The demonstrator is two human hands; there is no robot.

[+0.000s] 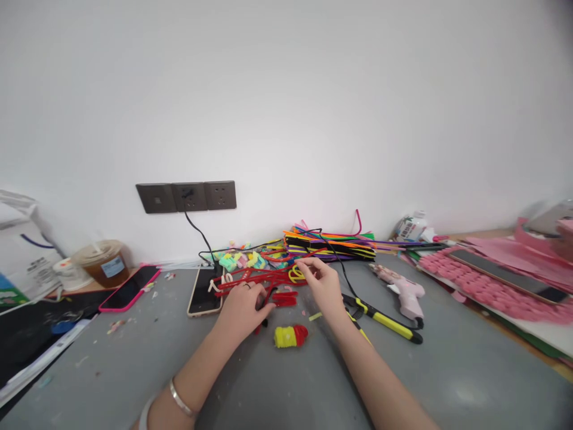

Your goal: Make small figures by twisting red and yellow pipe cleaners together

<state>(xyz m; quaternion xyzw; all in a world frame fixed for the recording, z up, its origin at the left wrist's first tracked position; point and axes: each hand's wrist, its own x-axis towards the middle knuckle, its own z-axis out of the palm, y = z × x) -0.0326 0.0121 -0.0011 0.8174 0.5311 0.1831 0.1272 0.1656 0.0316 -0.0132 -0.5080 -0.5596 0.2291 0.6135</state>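
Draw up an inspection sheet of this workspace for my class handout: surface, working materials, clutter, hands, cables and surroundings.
Surface: grey tabletop, small scraps scattered at left.
Working materials: red fuzzy stems around the left hand; yellow-and-red wound piece lying between the forearms; multicoloured stem bundle near the wall.
Clutter: pink-cased phone, pale-edged phone, lidded drink cup, yellow-and-black pliers, pale pink glue gun.
Hands: left hand on the red stems; right hand at a yellow loop; firmness of grip unclear.
Cables: black cable from the middle socket plate; another black cable crosses the bundle.
Surroundings: white wall, three dark socket plates; co-workers: nothing seen.
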